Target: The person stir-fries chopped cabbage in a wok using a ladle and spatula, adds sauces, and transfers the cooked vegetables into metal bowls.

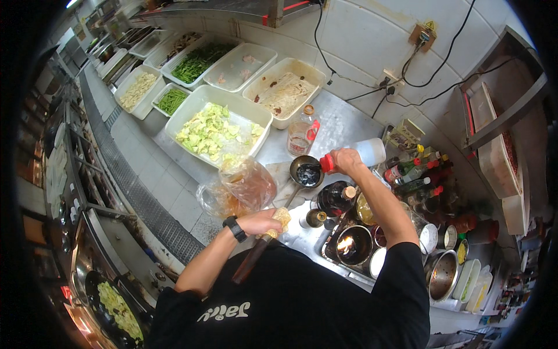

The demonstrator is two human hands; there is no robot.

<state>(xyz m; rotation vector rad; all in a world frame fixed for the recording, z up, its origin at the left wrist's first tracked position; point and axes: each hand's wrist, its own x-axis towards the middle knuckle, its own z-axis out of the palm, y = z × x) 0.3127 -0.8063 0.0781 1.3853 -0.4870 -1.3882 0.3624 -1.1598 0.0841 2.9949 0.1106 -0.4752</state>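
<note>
My left hand (261,221) grips the wrapped handle of a metal ladle (307,171), whose bowl holds dark liquid. In my right hand (346,160) is a clear plastic bottle (369,152) with a red cap, tilted so that the cap is at the ladle's rim. Whether liquid flows from it cannot be told. A clear bottle with a red label (303,133) stands just beyond the ladle. Nearer me are a dark bottle with a tan cap (335,200) and an open-necked bottle (314,218). Left of the ladle sits a plastic bag of brownish content (250,185).
A white tub of chopped cabbage (209,128), a stained tub (285,87) and a tub of green vegetables (196,61) stand beyond. Several sauce bottles (409,172) and a metal pot (354,245) are at the right. A wok with cabbage (117,312) is at lower left.
</note>
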